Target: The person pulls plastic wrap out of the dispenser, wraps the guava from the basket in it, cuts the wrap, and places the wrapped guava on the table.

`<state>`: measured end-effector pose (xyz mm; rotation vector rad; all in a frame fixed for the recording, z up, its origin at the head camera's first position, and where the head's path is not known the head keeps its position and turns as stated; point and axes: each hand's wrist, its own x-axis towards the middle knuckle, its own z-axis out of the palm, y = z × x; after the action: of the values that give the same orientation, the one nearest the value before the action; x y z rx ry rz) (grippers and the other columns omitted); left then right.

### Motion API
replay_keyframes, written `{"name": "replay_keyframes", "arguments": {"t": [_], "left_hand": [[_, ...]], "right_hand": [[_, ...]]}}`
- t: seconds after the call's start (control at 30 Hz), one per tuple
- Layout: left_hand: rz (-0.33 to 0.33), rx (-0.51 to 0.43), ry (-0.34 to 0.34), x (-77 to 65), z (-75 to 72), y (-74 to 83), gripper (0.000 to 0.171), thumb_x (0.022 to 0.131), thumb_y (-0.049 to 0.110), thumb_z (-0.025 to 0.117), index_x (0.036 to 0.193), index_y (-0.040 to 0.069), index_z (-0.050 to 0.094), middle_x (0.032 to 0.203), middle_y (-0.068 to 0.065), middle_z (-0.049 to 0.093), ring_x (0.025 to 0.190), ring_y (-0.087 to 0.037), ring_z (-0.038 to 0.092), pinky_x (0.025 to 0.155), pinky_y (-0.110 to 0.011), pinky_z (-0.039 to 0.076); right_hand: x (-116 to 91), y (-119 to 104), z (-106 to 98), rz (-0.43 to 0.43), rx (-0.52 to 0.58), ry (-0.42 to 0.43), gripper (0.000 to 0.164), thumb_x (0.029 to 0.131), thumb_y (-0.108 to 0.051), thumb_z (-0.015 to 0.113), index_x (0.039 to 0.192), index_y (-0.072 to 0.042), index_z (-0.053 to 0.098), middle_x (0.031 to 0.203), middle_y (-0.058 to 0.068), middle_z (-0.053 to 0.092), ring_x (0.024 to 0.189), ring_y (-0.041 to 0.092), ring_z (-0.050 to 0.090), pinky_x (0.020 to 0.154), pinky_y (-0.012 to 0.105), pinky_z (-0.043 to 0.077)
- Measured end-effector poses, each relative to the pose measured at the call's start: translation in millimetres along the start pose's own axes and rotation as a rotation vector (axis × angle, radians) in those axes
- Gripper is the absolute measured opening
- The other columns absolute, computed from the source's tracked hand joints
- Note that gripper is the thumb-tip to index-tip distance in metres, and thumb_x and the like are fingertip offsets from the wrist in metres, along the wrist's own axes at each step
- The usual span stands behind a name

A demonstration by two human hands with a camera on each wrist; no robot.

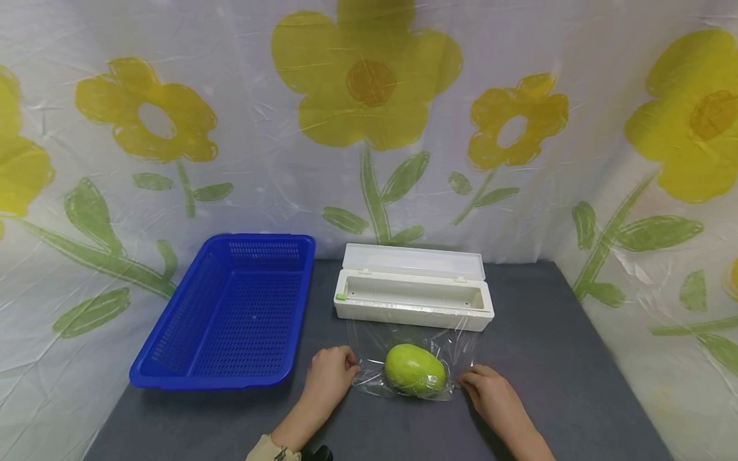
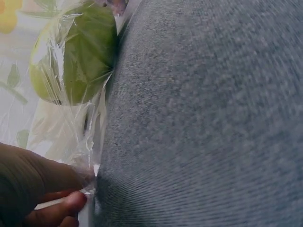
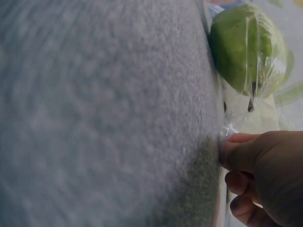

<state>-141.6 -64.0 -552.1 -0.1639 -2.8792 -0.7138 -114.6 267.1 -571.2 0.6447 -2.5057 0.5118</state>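
Observation:
A smooth green oval fruit (image 1: 415,369) lies on the grey table, with clear cling film (image 1: 375,374) over it. The film stretches back from the fruit to the front of a white cling film dispenser (image 1: 415,315), whose lid stands open. To the fruit's left, my left hand (image 1: 331,373) pinches the near left corner of the film. My right hand (image 1: 490,388) pinches the opposite corner, on the right. Both wrist views show film drawn over the fruit (image 2: 78,56), wrinkled between it and the fingertips. Neither hand touches the fruit itself.
A blue perforated plastic basket (image 1: 291,349) stands at the left, close to my left hand. On the dispenser's front edge sits a small green slider (image 1: 341,296). A flower-printed curtain (image 1: 259,173) hangs behind the table and along its sides.

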Motion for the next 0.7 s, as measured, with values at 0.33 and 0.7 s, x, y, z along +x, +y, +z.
{"name": "replay_keyframes", "arguments": {"t": [0.33,0.7], "left_hand": [[0.268,0.23,0.029,-10.9,0.1,6.1,0.012,0.077,0.006,0.087,0.07,0.011,0.079,0.075,-0.003,0.064,0.071,-0.023,0.058,0.064,-0.038,0.056],[0.479,0.366,-0.105,-14.8,-13.1,5.6,0.011,0.075,0.01,0.082,0.083,0.006,0.076,0.085,-0.006,0.062,0.079,-0.023,0.056,0.066,-0.036,0.055]], "right_hand": [[-2.0,-1.0,-7.5,-0.027,0.064,-0.101,0.03,0.073,0.011,0.088,0.087,-0.015,0.084,0.084,-0.011,0.054,0.073,0.001,0.05,0.06,0.022,0.047],[-3.9,-4.0,-17.8,0.083,0.088,-0.204,0.025,0.08,0.005,0.087,0.1,-0.01,0.086,0.09,-0.009,0.052,0.077,0.002,0.047,0.063,0.026,0.047]]}}
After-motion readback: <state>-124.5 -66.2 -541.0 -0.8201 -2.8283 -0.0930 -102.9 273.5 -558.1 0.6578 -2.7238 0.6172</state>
